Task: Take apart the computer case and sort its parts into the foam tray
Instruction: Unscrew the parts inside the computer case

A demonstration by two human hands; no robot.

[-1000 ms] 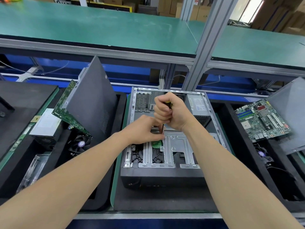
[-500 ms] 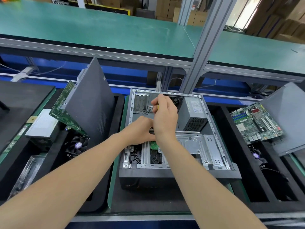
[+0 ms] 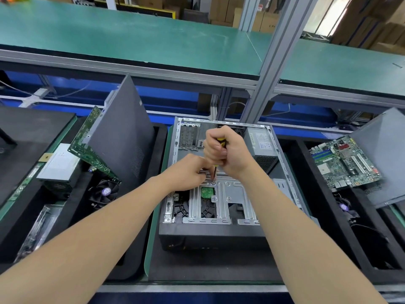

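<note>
Grey metal computer case (image 3: 219,207) is lying open in the middle. The right hand (image 3: 228,152) is squeezing the screwdriver (image 3: 215,171) in a tight fist and holding it upright, with the tip sitting on a screw (image 3: 213,183) in the case. The left hand (image 3: 188,172), at 8 o'clock of the tool, is bunching its fingers by the shaft; I cannot tell if they are pinching it. The black foam tray (image 3: 161,137) is sitting at 9 o'clock of the case.

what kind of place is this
Probably a factory line for stripping down computers. The right hand drives a screwdriver into an opened computer case, foam trays on both sides hold pulled motherboards and fans, and long green benches run behind.
</note>
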